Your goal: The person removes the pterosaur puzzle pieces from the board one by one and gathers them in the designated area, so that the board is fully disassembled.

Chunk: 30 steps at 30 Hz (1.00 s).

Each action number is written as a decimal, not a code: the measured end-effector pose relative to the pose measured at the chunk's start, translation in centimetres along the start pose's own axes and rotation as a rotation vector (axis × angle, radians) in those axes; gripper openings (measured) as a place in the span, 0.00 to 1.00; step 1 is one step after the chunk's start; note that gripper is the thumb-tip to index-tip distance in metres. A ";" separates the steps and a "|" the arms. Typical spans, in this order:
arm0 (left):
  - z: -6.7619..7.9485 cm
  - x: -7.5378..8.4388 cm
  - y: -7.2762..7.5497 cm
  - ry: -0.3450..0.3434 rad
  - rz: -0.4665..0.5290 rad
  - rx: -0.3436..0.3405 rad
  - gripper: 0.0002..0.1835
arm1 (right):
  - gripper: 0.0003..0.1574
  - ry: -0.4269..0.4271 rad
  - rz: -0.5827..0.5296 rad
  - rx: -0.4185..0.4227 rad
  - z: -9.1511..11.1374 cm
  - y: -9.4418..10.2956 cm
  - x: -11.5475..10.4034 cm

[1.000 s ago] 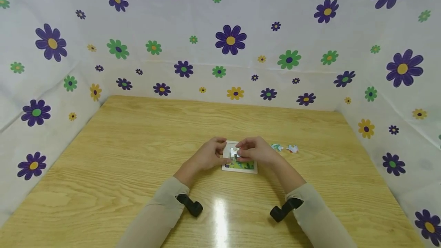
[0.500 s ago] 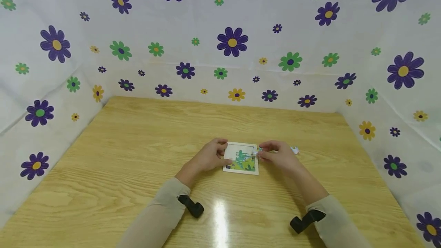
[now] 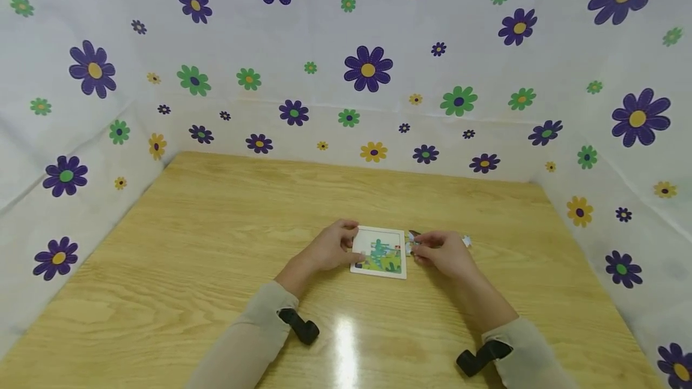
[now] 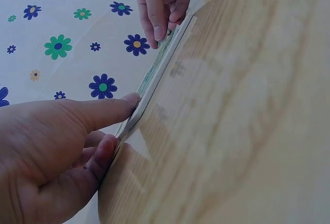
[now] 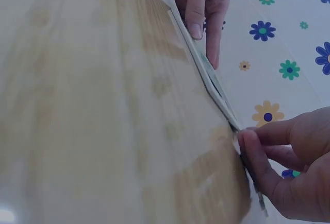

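Note:
A small square puzzle tray (image 3: 378, 275) with a pale rim lies flat on the table, its lower part showing a green and teal picture, its upper part bare white. My left hand (image 3: 327, 248) grips the tray's left side, thumb on the front part of that edge and fingers at the back corner. Just off the tray's right edge, my right hand (image 3: 449, 254) pinches a puzzle piece (image 3: 409, 250) between thumb and fingers. Those fingertips partly hide it, and whether a second piece lies there I cannot tell. In the left wrist view, the left hand (image 4: 56, 147) holds the tray edge.
Another puzzle piece (image 3: 467, 241) lies on the wooden table (image 3: 243, 215), right of and beyond the right hand. White cloth (image 3: 324, 35) printed with flowers stands behind the table and along both sides. A bright reflection shines on the near tabletop.
My right hand has left the area over the tray and moved right, to pieces beside the tray's right edge. The left hand keeps its hold. The camera view has shifted slightly.

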<state>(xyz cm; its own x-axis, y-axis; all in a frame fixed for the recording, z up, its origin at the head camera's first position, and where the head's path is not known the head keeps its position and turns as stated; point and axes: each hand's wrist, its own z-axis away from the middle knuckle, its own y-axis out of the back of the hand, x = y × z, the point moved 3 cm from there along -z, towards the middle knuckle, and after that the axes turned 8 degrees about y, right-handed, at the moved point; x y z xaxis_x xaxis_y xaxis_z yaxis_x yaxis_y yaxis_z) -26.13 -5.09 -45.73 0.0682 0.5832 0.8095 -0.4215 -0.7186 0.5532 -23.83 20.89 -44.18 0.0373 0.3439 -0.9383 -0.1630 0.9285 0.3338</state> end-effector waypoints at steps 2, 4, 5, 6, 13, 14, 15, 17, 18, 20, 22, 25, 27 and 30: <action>0.0 -0.3 -0.1 0.009 0.005 0.001 0.40 | 0.18 -0.011 0.041 -0.005 0.1 -0.2 -0.1; 0.0 -0.5 -0.3 0.007 0.004 0.000 0.39 | 0.17 -0.020 0.093 -0.006 0.2 -0.3 -0.3; 0.0 -0.5 -0.3 0.004 0.000 -0.002 0.39 | 0.17 -0.023 0.122 -0.007 0.3 -0.3 -0.3; 0.0 -0.6 -0.4 0.002 -0.003 -0.004 0.39 | 0.17 -0.025 0.145 -0.006 0.4 -0.3 -0.4; -0.2 -0.4 -0.2 0.003 -0.021 -0.004 0.40 | 0.17 -0.021 0.203 0.001 0.6 -0.3 -0.7; -0.2 -0.4 -0.2 0.006 -0.022 -0.002 0.40 | 0.17 -0.014 0.210 0.004 0.5 -0.4 -0.7; -0.2 -0.5 -0.1 0.010 -0.022 0.000 0.40 | 0.17 -0.006 0.217 0.003 0.5 -0.4 -0.8; -0.2 -0.4 -0.1 0.010 -0.022 0.001 0.39 | 0.17 0.008 0.226 0.001 0.5 -0.3 -0.8; -0.2 -0.4 0.0 0.010 -0.020 0.002 0.39 | 0.17 0.014 0.222 0.002 0.5 -0.3 -0.8; -0.3 -0.4 0.0 0.010 -0.017 0.003 0.39 | 0.17 0.024 0.212 0.005 0.4 -0.3 -0.8; -0.3 -0.4 -0.1 0.006 -0.017 0.001 0.39 | 0.17 0.033 0.216 0.015 0.4 -0.2 -0.9; -0.3 -0.3 -0.1 0.007 -0.010 -0.006 0.39 | 0.16 0.040 0.229 0.040 0.2 -0.3 -1.1; -0.3 -0.2 0.0 0.013 -0.004 -0.009 0.39 | 0.17 0.057 0.255 0.040 0.1 -0.6 -1.4; -0.3 0.0 -0.2 0.016 0.000 -0.011 0.39 | 0.17 0.087 0.277 0.015 -0.1 -1.3 -1.9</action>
<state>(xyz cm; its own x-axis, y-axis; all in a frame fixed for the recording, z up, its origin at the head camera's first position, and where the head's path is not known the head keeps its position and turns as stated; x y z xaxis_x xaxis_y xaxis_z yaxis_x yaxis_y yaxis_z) -26.30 -4.87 -45.89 0.0540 0.5888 0.8064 -0.4310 -0.7147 0.5508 -23.74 19.03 -42.83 -0.0909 0.5716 -0.8155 -0.1404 0.8033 0.5787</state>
